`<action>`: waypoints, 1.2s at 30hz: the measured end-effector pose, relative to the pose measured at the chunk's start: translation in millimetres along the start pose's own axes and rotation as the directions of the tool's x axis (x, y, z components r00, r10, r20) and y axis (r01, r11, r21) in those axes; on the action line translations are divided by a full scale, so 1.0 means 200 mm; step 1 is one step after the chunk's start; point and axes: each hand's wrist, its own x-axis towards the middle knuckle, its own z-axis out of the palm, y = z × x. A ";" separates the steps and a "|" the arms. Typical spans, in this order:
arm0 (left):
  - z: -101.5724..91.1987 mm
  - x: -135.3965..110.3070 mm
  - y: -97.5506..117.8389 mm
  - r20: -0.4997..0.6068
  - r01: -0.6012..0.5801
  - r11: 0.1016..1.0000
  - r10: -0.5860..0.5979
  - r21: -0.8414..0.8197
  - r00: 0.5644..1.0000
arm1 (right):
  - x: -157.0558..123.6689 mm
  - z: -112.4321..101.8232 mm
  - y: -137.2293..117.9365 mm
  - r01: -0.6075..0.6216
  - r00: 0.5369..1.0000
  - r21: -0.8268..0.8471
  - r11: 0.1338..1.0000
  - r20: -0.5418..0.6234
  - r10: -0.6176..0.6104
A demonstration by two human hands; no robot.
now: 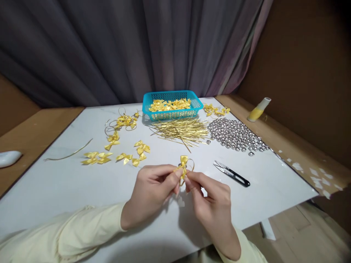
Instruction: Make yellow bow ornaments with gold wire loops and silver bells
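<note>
Between my hands, above the front middle of the white table, is a yellow ribbon bow (184,160) with a thin gold tie looped at its right side. My left hand (156,188) pinches the bow from the left, thumb across its centre. From the right, my right hand (211,201) is closed at the bow's lower edge, its fingertips on the gold tie. A small silvery bead shows beside the bow's middle, partly covered by my left fingers. To the right of my right hand lie thread snips (233,174) with black handles.
A blue basket (172,116) of yellow bows stands at the back. Before it lie gold twist ties (181,129) and silver beads (236,134). Loose bows (97,157) and a single gold tie (70,152) lie left. A yellow thread spool (259,109) stands right.
</note>
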 end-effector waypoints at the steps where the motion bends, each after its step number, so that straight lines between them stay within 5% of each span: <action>1: 0.00 0.00 0.00 -0.004 -0.032 0.999 0.032 0.025 0.999 | 0.00 0.00 0.00 -0.009 1.000 0.017 1.000 0.000 0.009; 7: -0.03 0.00 0.00 0.015 -0.283 0.942 0.286 0.179 0.958 | 0.01 0.00 0.01 -0.086 0.996 0.116 0.989 -0.004 0.087; 11: -0.05 0.00 -0.01 0.059 -0.356 0.907 0.352 0.225 0.934 | 0.01 0.00 0.01 -0.107 0.994 0.164 0.981 0.038 0.102; 36: -0.04 0.00 0.00 0.085 -0.353 0.914 0.343 0.200 0.936 | 0.03 -0.02 0.01 -0.112 0.993 0.157 0.981 0.038 0.107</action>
